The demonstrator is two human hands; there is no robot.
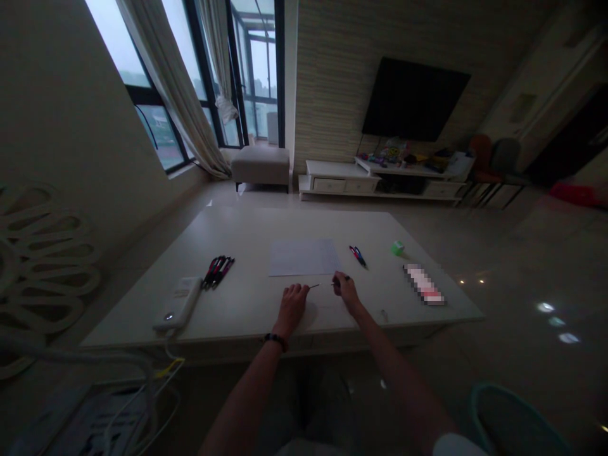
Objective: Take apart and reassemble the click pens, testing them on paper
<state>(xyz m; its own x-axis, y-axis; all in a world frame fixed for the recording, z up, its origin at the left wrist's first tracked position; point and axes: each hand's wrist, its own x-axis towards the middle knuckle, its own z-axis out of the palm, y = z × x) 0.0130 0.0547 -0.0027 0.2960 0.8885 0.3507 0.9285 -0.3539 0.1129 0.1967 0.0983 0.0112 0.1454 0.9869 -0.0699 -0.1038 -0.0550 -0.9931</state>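
Low over the near part of the white table, my left hand (291, 305) is closed on a thin, dark, stick-like piece (314, 286) that points to the right. My right hand (348, 292) faces it a short gap away, its fingers pinched round something small and dark, too small to name. Just beyond both hands lies a sheet of white paper (301, 256). A couple of pens (357, 256) rest to the right of the paper. Several dark pens with pinkish parts (218, 272) lie side by side to the left.
A white power strip (183, 301) with a cable sits at the table's left. Toward the right are a small green object (398, 247), a pixelated, phone-shaped item (424, 285) and a small, unclear item (384, 314). A TV cabinet (337, 171) and grey ottoman (260, 166) stand beyond the table (242, 228).
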